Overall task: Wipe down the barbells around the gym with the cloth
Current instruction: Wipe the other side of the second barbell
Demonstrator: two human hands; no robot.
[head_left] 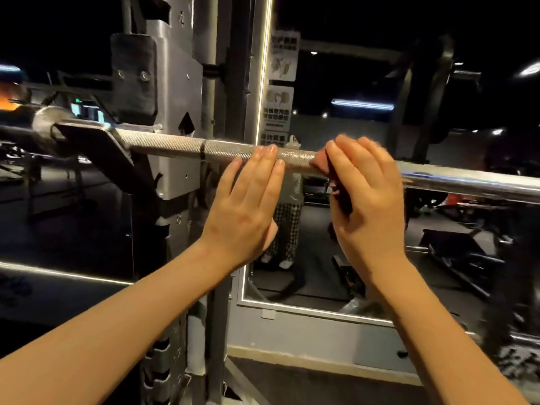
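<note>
While the barbell lies across a rack, its left end sits in a dark hook and its shaft runs off to the right; the stretch near the hook is knurled, and the stretch at the far right is smooth and shiny. The left hand reaches up to the knurled part from below and in front; its fingers are straight and held close together, the tips resting on the shaft, gripping nothing. Just to the right along the barbell, the right hand holds a reddish-brown cloth; its fingers curl over the top of the shaft and press the bunched cloth against it; more cloth hangs below the barbell, under the palm. The two hands are near each other but do not touch. Behind the barbell stands a mirror with a lit edge; it shows legs in checked trousers below the shaft, and posters are stuck to it above.
</note>
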